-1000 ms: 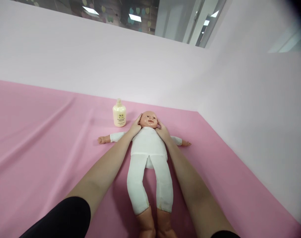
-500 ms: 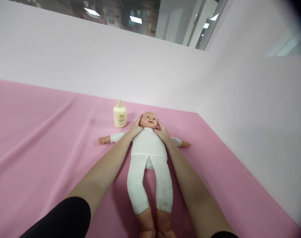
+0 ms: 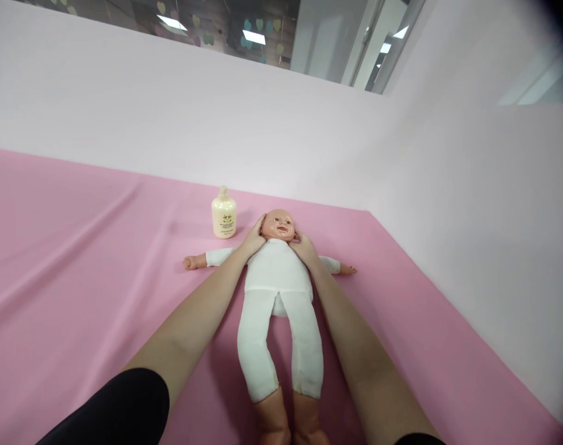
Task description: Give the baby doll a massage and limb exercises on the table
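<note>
A baby doll [image 3: 277,266] with a white cloth body lies on its back, arms spread out and feet towards me. Its bare plastic head [image 3: 279,224] is between my two hands. My left hand [image 3: 255,241] cups the left side of the head and neck, its fingers reaching up by the ear. On the other side, my right hand [image 3: 304,247] is curved against the neck and jaw, with its fingertips partly hidden behind the head. A cream lotion bottle [image 3: 224,216] with a pump top stands upright left of the head, apart from my hands.
Under the doll spreads a pink sheet [image 3: 100,278] with long creases on the left. White walls [image 3: 170,117] rise behind and along the right side. A window [image 3: 244,28] is set in the back wall.
My right hand has shifted very slightly, its fingertips slipping a little lower and further behind the doll's head. My left hand, the doll and the bottle look the same.
</note>
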Motion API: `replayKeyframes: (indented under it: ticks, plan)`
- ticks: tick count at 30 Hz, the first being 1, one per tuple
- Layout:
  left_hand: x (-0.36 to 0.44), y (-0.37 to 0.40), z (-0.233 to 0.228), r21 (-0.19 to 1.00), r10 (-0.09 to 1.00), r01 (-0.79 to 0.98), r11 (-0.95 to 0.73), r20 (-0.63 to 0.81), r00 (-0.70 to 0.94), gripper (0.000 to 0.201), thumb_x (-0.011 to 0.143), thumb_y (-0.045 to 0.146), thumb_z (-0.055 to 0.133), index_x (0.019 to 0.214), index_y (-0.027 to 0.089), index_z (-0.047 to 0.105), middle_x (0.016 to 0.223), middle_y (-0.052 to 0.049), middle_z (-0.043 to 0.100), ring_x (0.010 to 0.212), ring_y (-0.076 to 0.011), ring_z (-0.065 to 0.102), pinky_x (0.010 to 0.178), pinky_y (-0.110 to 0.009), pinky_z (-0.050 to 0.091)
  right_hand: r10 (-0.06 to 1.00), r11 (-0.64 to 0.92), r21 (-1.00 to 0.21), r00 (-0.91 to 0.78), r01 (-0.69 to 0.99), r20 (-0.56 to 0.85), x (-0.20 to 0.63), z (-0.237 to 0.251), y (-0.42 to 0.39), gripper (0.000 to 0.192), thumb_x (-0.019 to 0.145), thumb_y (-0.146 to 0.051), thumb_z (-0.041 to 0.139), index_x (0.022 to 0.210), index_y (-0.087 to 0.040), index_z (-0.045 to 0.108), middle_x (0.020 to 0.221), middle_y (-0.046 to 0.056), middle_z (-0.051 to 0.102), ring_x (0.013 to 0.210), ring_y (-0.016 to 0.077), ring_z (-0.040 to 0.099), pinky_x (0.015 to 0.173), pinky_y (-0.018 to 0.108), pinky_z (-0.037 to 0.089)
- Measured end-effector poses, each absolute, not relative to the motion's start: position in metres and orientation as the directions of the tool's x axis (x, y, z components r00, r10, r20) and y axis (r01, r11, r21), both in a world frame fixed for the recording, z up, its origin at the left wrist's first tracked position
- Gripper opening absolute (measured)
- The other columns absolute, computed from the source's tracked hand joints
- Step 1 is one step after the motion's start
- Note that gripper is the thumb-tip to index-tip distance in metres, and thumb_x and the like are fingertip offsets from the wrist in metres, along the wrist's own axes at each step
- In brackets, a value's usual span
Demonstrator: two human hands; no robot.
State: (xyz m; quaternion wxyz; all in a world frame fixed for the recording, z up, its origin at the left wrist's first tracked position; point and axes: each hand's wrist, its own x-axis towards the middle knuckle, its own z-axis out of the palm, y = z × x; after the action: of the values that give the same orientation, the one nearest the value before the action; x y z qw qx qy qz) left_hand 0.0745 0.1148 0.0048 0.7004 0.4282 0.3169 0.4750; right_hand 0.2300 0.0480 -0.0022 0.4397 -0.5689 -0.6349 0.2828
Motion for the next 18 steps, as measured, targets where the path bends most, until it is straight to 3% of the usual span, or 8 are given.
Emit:
replayKeyframes:
  ticks: [8, 13, 18]
  plan:
    - [0.072, 0.105, -0.006, 0.847, 0.981, -0.525, 0.082, 0.025, 0.193, 0.072, 0.081, 0.034, 0.059, 0.145, 0.023, 0.028, 0.135, -0.004, 0.052, 0.13, -0.0233, 0.042, 0.111, -0.039, 0.032, 0.975, 0.171, -0.85, 0.04, 0.498, 0.22, 0.232, -0.005, 0.049, 0.048, 0.064, -0.016, 0.048, 0.111, -0.018, 0.06, 0.075, -0.001, 0.064, 0.061, 0.013, 0.053, 0.066, 0.026, 0.046]
    - [0.07, 0.107, -0.005, 0.875, 0.976, -0.473, 0.1, 0.005, 0.217, 0.062, 0.082, 0.032, 0.056, 0.14, 0.018, 0.038, 0.133, -0.008, 0.054, 0.126, -0.0257, 0.047, 0.109, -0.04, 0.035, 0.972, 0.186, -0.819, 0.021, 0.543, 0.235, 0.231, -0.002, 0.048, 0.04, 0.067, -0.019, 0.045, 0.104, -0.018, 0.061, 0.069, -0.002, 0.061, 0.061, 0.0134, 0.05, 0.061, 0.025, 0.042]
    - [0.051, 0.099, -0.011, 0.941, 0.968, -0.328, -0.088, 0.159, 0.196, 0.068, 0.071, 0.015, 0.063, 0.136, 0.02, 0.045, 0.137, -0.005, 0.05, 0.13, -0.0271, 0.041, 0.113, -0.038, 0.029, 0.976, 0.159, -0.793, 0.027, 0.588, 0.216, 0.23, 0.0, 0.046, 0.037, 0.069, -0.02, 0.043, 0.101, -0.018, 0.061, 0.064, -0.002, 0.058, 0.06, 0.0141, 0.049, 0.062, 0.026, 0.041]
